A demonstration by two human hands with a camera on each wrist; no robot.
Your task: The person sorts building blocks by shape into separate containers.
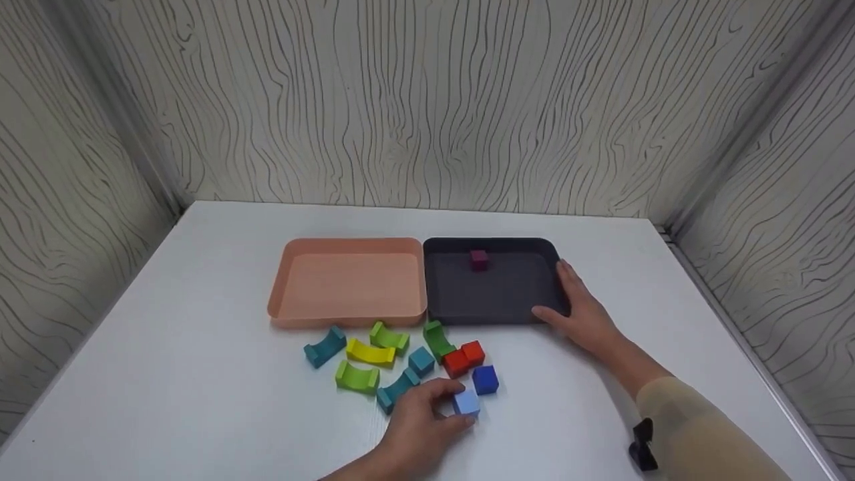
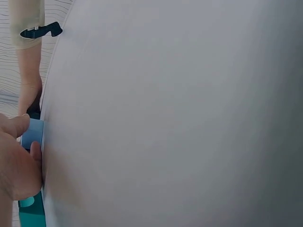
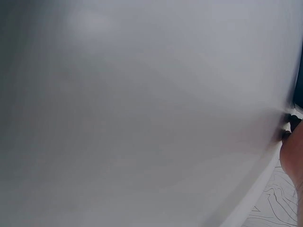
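My left hand (image 1: 422, 424) pinches a light blue cube (image 1: 467, 405) between thumb and finger, low on the white table. In the left wrist view the same light blue cube (image 2: 33, 133) shows between the thumb and a finger. A dark blue cube (image 1: 485, 379) lies just beyond it, and a teal curved block (image 1: 398, 390) sits beside the hand. At the right end of the dark tray (image 1: 494, 294), my right hand (image 1: 588, 319) rests with fairly straight fingers along the side and the thumb at the near corner. A dark purple-red cube (image 1: 479, 260) is inside that tray.
A salmon-pink tray (image 1: 347, 287) stands against the dark tray's left side. In front of the trays lie two red cubes (image 1: 457, 363), a teal cube (image 1: 421, 361), a yellow curved block (image 1: 371, 353) and several green and teal curved blocks (image 1: 357, 377). Wood-patterned walls (image 1: 401, 100) enclose the table.
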